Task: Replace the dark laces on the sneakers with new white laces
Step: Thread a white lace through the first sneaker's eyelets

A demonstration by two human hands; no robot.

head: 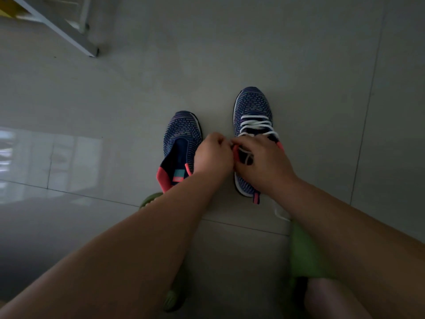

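Two dark blue knit sneakers with pink heels stand on the tiled floor. The left sneaker point(181, 143) has no lace in it. The right sneaker point(251, 107) carries a white lace point(255, 124) crossed through its front eyelets. My left hand point(212, 155) and my right hand point(262, 160) meet over the right sneaker's opening, both pinching the white lace near the top eyelets. A loose end of the lace point(279, 212) trails on the floor behind the heel. No dark lace is in view.
Green slippers point(305, 252) are on my feet below my arms. A white metal frame leg point(69, 31) stands at the top left. Grey glossy floor tiles point(230, 42) surround the sneakers.
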